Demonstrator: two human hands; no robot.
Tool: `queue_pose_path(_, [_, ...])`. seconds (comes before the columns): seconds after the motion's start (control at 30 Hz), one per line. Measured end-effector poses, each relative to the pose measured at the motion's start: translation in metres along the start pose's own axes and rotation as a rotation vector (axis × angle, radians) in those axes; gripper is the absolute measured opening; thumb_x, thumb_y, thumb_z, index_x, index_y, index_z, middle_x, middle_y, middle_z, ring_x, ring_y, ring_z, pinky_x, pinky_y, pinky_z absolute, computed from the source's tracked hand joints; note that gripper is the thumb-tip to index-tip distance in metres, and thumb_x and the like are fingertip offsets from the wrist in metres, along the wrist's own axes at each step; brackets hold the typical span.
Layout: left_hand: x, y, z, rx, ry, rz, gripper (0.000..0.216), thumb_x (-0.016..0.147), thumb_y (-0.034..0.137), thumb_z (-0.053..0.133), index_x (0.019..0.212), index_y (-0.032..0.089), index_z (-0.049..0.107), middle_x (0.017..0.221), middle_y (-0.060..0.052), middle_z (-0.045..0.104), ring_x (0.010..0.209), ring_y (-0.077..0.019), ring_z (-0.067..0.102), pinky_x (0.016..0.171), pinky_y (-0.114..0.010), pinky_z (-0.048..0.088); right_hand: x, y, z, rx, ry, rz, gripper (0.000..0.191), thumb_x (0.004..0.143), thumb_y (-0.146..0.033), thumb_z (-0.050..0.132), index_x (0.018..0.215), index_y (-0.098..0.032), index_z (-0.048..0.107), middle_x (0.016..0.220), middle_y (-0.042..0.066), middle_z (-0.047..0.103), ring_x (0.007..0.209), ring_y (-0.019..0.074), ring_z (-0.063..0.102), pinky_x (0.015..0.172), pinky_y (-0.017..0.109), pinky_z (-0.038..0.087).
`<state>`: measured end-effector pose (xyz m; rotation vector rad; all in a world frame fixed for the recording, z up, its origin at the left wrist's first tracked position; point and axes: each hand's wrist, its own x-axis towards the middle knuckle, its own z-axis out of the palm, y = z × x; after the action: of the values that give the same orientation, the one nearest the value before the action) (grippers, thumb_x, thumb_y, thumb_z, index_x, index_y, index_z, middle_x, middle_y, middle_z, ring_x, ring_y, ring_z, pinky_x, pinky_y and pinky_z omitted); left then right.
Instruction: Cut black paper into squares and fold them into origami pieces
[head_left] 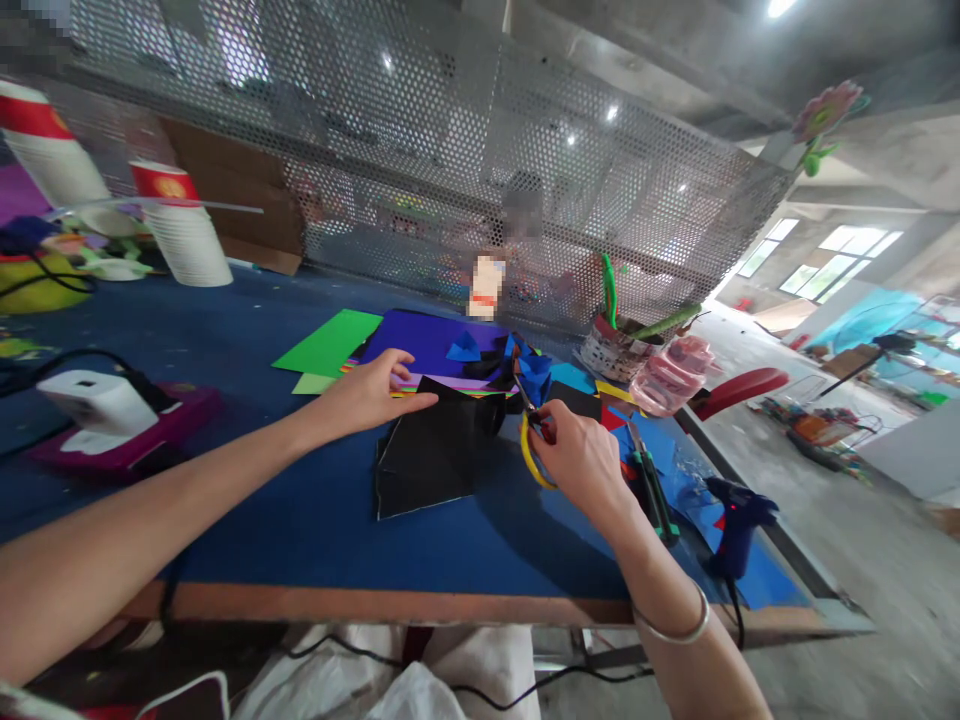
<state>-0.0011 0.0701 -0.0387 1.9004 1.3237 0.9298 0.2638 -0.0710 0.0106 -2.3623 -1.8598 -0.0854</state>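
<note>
Leftmost on a blue table [300, 530], stacked paper cups [191, 235], likely nested to save room. Nearer, a white charger [94, 405] on a purple block [161, 440], apparently for power. Next, a green sheet [330, 338] and a purple sheet [420, 332], overlapping, perhaps as a ready supply. Reaching in just before them, the left hand [364, 390], fingers loosely curled and apart from the thumb, seemingly placed to steady the black paper [431, 460] lying on the table between both hands. To its right, the right hand [581, 450], fingers closed around scissors [527, 455] with a yellow handle, blades pointing away from the body, presumably for control. Farther right, a pot [615, 350] with green stems, a cutter [652, 490] and a glue gun [739, 515], probably for easy reach.

Hard to make out: thumb contact with the black paper, touching or just above; blade tips, lost among blue folded scraps [535, 375]; right fingertips, mostly hidden; blurred shapes behind a perforated screen [405, 130].
</note>
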Motion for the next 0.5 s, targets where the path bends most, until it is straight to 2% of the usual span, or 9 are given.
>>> queue_pose_path(0.1, [0.000, -0.007, 0.003, 0.060, -0.100, 0.003, 0.088, 0.053, 0.065, 0.092, 0.124, 0.019, 0.066, 0.106, -0.014, 0.078, 0.083, -0.0332, 0.074, 0.080, -0.048, 0.059, -0.001, -0.002, 0.002, 0.010, 0.002, -0.020, 0.029, 0.107, -0.035, 0.063, 0.134, -0.025, 0.071, 0.111, 0.007, 0.085, 0.102, 0.0256, 0.080, 0.067, 0.030, 0.035])
queue_pose_path(0.17, [-0.001, -0.008, 0.005, 0.084, -0.148, 0.018, 0.095, 0.050, 0.062, 0.095, 0.130, 0.019, 0.064, 0.106, -0.013, 0.078, 0.075, -0.0284, 0.070, 0.073, -0.044, 0.057, -0.002, -0.002, 0.004, 0.009, 0.007, -0.032, 0.027, 0.107, -0.035, 0.063, 0.131, -0.025, 0.071, 0.110, 0.006, 0.085, 0.102, 0.0259, 0.080, 0.066, 0.030, 0.033])
queue_pose_path(0.3, [-0.004, -0.008, 0.008, 0.117, -0.205, 0.052, 0.106, 0.048, 0.053, 0.098, 0.140, 0.019, 0.060, 0.108, -0.010, 0.077, 0.071, -0.0248, 0.068, 0.067, -0.037, 0.052, -0.001, -0.002, 0.008, 0.010, 0.009, -0.066, 0.027, 0.105, -0.035, 0.065, 0.130, -0.026, 0.071, 0.107, 0.004, 0.085, 0.102, 0.0266, 0.080, 0.065, 0.031, 0.030])
queue_pose_path(0.5, [-0.002, -0.017, 0.009, 0.104, -0.240, 0.082, 0.091, 0.051, 0.046, 0.096, 0.134, 0.022, 0.066, 0.099, -0.007, 0.077, 0.078, -0.0287, 0.073, 0.068, -0.035, 0.052, -0.005, -0.005, 0.015, 0.018, -0.029, -0.137, 0.025, 0.105, -0.036, 0.063, 0.126, -0.028, 0.073, 0.104, 0.003, 0.085, 0.100, 0.0263, 0.080, 0.068, 0.030, 0.036])
